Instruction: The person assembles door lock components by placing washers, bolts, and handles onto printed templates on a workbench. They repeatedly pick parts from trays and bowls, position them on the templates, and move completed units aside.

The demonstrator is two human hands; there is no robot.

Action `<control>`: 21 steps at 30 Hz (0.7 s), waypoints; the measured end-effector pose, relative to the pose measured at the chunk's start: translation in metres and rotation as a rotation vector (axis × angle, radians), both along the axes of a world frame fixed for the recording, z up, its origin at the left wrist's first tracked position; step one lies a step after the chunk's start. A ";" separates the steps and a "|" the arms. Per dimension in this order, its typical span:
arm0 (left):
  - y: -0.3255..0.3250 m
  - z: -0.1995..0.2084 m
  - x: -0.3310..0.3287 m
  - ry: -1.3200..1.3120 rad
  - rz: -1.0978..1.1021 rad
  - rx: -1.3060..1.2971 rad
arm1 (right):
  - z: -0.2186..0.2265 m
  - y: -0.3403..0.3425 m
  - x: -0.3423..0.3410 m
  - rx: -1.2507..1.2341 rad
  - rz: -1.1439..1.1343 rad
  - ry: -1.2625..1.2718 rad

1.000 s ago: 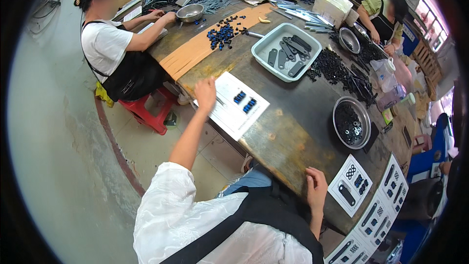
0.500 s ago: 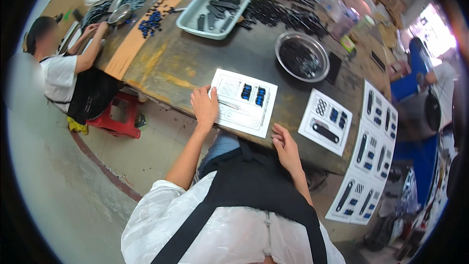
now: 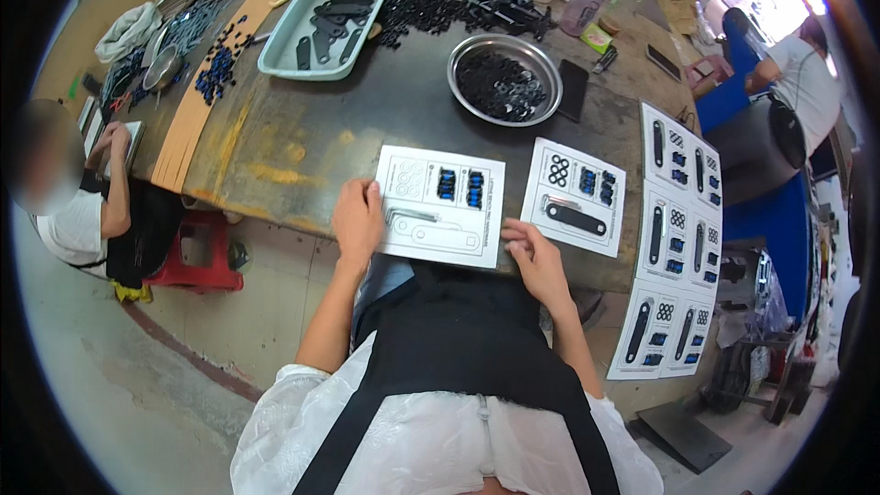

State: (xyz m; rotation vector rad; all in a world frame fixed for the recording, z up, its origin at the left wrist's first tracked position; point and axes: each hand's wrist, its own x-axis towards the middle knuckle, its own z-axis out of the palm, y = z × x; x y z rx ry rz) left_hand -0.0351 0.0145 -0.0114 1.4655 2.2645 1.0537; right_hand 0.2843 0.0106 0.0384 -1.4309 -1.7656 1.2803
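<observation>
A white printed sheet (image 3: pixel 441 247) lies at the table's front edge. Two clusters of blue-and-black small parts (image 3: pixel 475 189) rest on its upper right. Metal L-shaped hex keys (image 3: pixel 412 214) lie across its left side, above a printed outline. My left hand (image 3: pixel 358 222) lies against the sheet's left edge, fingers stretched out. Near the lower right corner is my right hand (image 3: pixel 539 261), loosely bent, fingers apart and nothing visible in them. To the right, a second sheet (image 3: pixel 609 185) bears black rings (image 3: pixel 558 170), blue-and-black parts (image 3: pixel 587 181), hex keys and a black handle piece (image 3: pixel 576 218).
Several laid-out sheets (image 3: pixel 632 362) line the right. Behind are a steel bowl (image 3: pixel 555 82) of black parts, a pale tub (image 3: pixel 268 64) of black handle pieces, black pieces (image 3: pixel 422 9) and bottles (image 3: pixel 584 2). A person (image 3: pixel 69 229) works at left, another at far right.
The view has turned, and the scene looks shifted left. The gap between the first and second sheets looks smaller. My left hand has moved from on top of the sheet to its left edge.
</observation>
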 end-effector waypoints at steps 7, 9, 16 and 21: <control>0.022 0.001 -0.024 -0.014 -0.008 -0.025 | 0.026 0.177 -0.033 0.663 0.003 -0.161; 0.022 -0.005 -0.027 -0.052 -0.024 -0.009 | 0.015 0.231 -0.044 0.595 0.036 -0.383; 0.019 -0.008 -0.031 -0.157 -0.065 0.115 | -0.013 0.290 -0.065 0.457 0.230 -0.755; 0.018 -0.011 -0.032 -0.250 -0.078 0.114 | -0.012 0.291 -0.065 0.442 0.186 -0.709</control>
